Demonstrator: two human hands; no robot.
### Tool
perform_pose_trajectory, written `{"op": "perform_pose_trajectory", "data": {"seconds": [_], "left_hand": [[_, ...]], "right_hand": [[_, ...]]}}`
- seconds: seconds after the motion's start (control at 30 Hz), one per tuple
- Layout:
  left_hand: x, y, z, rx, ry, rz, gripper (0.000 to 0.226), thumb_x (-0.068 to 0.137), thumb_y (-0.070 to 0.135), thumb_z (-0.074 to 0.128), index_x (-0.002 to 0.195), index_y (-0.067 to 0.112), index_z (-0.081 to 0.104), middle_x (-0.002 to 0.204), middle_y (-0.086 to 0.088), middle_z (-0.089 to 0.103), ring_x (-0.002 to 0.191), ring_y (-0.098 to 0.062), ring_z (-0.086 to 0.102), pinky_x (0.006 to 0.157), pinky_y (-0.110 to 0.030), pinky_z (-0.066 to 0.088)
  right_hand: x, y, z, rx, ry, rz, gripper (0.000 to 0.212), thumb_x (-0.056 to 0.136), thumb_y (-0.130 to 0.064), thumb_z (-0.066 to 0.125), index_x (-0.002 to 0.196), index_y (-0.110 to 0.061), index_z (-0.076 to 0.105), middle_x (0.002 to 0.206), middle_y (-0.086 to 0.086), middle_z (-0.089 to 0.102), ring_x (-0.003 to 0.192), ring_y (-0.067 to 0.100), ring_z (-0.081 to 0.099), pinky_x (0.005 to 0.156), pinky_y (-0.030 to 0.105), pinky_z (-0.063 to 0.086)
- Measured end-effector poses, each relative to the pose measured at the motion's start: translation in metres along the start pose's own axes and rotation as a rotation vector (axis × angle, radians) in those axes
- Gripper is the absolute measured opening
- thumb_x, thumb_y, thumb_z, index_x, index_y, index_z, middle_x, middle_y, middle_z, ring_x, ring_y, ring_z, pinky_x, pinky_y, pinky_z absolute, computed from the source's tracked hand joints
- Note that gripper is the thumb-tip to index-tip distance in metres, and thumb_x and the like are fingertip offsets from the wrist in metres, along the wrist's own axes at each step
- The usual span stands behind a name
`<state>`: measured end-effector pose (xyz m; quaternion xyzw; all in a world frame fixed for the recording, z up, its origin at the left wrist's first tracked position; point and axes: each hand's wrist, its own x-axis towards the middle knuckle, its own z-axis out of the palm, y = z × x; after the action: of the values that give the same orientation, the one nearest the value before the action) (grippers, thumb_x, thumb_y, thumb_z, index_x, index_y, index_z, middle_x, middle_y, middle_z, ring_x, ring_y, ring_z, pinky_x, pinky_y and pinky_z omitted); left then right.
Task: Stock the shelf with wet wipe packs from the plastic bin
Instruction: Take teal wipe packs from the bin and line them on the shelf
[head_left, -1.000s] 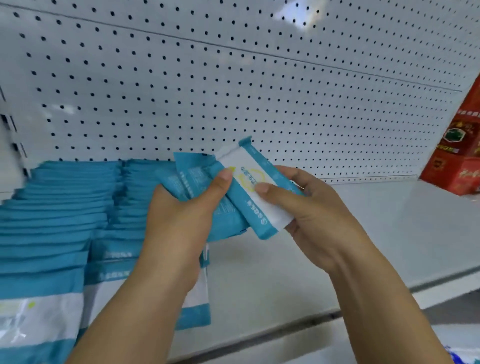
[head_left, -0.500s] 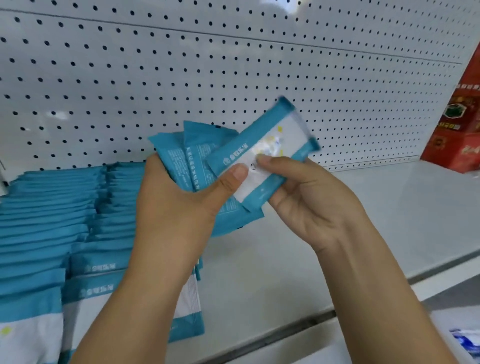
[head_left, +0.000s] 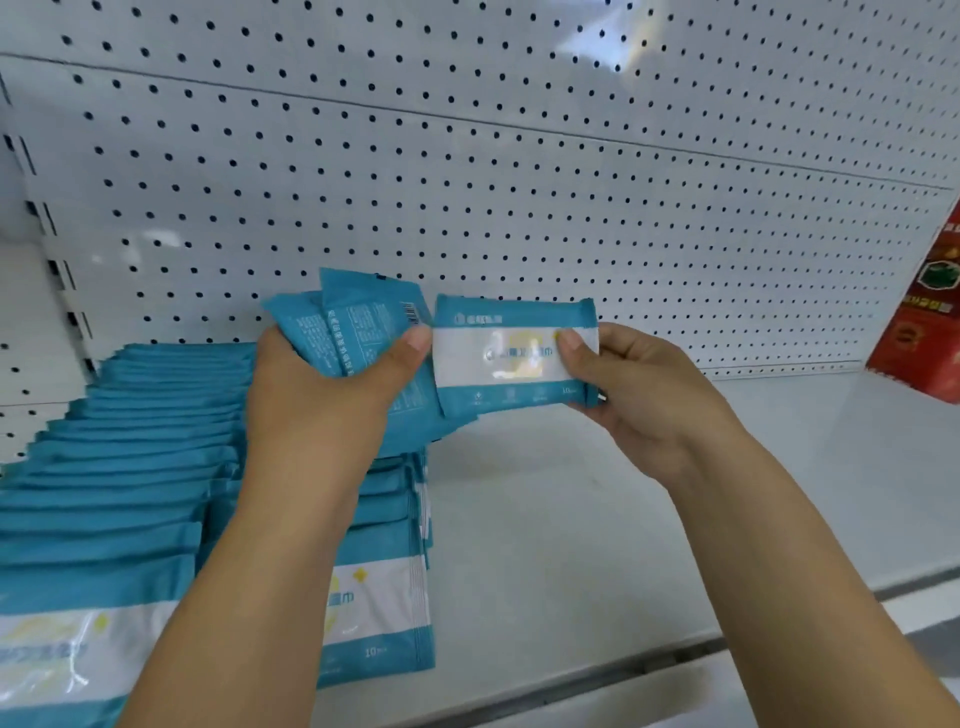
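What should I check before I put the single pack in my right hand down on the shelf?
1. Right hand grips the single pack: ok, thumb on its front.
2. Printed front faces the camera, like the shelved rows: ok.
3. Left hand holds the spare packs: ok, though they are fanned out.
4. Free shelf space right of the rows: ok.
5. Red boxes out of the way: ok, at the far right.
6. Room behind the nearer row: cannot tell, the hands hide it.
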<state>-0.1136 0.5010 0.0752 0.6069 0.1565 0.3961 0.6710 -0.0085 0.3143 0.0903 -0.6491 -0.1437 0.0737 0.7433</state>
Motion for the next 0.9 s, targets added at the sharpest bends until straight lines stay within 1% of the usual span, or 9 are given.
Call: {"op": "perform_pose_trajectory", "data": {"seconds": [0.07,0.17,0.23,0.33,0.4,0.5,0.57,0.7,0.9], "left_hand": [[0.009,-0.003,-0.004,-0.020,0.105,0.010,0.061,0.073,0.038,0.091,0.124,0.022,0.060,0.110,0.010,0.073,0.096,-0.005,0.072,0.082,-0.031,0.060],[0.016,-0.008,-0.010,-0.052,0.213,-0.001,0.062,0.080,0.039,0.087,0.127,0.020,0.052,0.116,0.009,0.068,0.101,-0.008,0.068,0.090,-0.036,0.058],[0.020,-0.011,-0.013,-0.070,0.237,-0.024,0.060,0.081,0.040,0.085,0.127,0.020,0.052,0.116,0.008,0.068,0.101,-0.009,0.068,0.087,-0.035,0.059],[0.024,-0.012,-0.016,-0.097,0.234,-0.061,0.056,0.083,0.039,0.084,0.125,0.022,0.051,0.111,0.010,0.067,0.095,-0.006,0.067,0.071,-0.025,0.054],[0.026,-0.014,-0.018,-0.100,0.233,-0.076,0.056,0.082,0.039,0.084,0.124,0.021,0.052,0.109,0.010,0.068,0.094,-0.007,0.068,0.070,-0.025,0.054],[0.028,-0.017,-0.021,-0.085,0.232,-0.095,0.056,0.080,0.041,0.085,0.123,0.021,0.056,0.109,0.008,0.071,0.095,-0.011,0.071,0.077,-0.031,0.057],[0.028,-0.018,-0.021,-0.089,0.226,-0.102,0.056,0.079,0.041,0.086,0.122,0.022,0.057,0.109,0.008,0.072,0.094,-0.012,0.072,0.079,-0.033,0.058],[0.025,-0.020,-0.021,-0.100,0.203,-0.106,0.054,0.079,0.041,0.086,0.120,0.022,0.055,0.107,0.009,0.071,0.092,-0.009,0.070,0.078,-0.032,0.057],[0.026,-0.020,-0.020,-0.104,0.175,-0.104,0.055,0.078,0.045,0.086,0.120,0.021,0.058,0.104,0.010,0.072,0.090,-0.009,0.071,0.074,-0.029,0.056]], "right_hand": [[0.025,0.002,0.007,0.013,0.095,0.003,0.010,0.094,-0.015,0.070,0.102,-0.009,0.070,0.106,0.008,0.075,0.088,0.017,0.072,0.085,0.031,0.061],[0.064,0.024,0.017,-0.067,0.179,0.026,0.010,0.095,-0.015,0.070,0.104,-0.013,0.067,0.114,0.008,0.073,0.102,0.022,0.072,0.094,0.039,0.059],[0.083,0.046,0.021,-0.111,0.212,0.043,0.012,0.095,-0.014,0.070,0.106,-0.012,0.066,0.115,0.011,0.072,0.106,0.026,0.071,0.094,0.040,0.059],[0.104,0.075,0.029,-0.196,0.234,0.028,0.006,0.095,-0.013,0.070,0.099,-0.013,0.065,0.111,0.013,0.072,0.104,0.029,0.071,0.095,0.044,0.058],[0.113,0.087,0.032,-0.206,0.217,0.021,0.010,0.092,-0.012,0.073,0.093,-0.014,0.064,0.107,0.011,0.073,0.102,0.029,0.072,0.095,0.045,0.058],[0.123,0.098,0.034,-0.260,0.164,-0.013,0.023,0.085,-0.016,0.082,0.099,-0.008,0.066,0.099,0.006,0.075,0.093,0.022,0.074,0.082,0.030,0.061],[0.128,0.101,0.035,-0.400,0.183,-0.064,0.031,0.081,-0.022,0.086,0.098,-0.003,0.067,0.089,0.000,0.071,0.079,0.014,0.067,0.066,0.018,0.053],[0.137,0.106,0.038,-0.508,0.247,-0.137,0.038,0.074,-0.025,0.090,0.094,-0.006,0.063,0.082,-0.001,0.060,0.073,0.013,0.054,0.066,0.021,0.046],[0.123,0.098,0.042,-0.431,0.310,-0.098,0.044,0.078,-0.029,0.088,0.105,-0.012,0.058,0.094,-0.001,0.061,0.087,0.015,0.059,0.069,0.019,0.044]]}}
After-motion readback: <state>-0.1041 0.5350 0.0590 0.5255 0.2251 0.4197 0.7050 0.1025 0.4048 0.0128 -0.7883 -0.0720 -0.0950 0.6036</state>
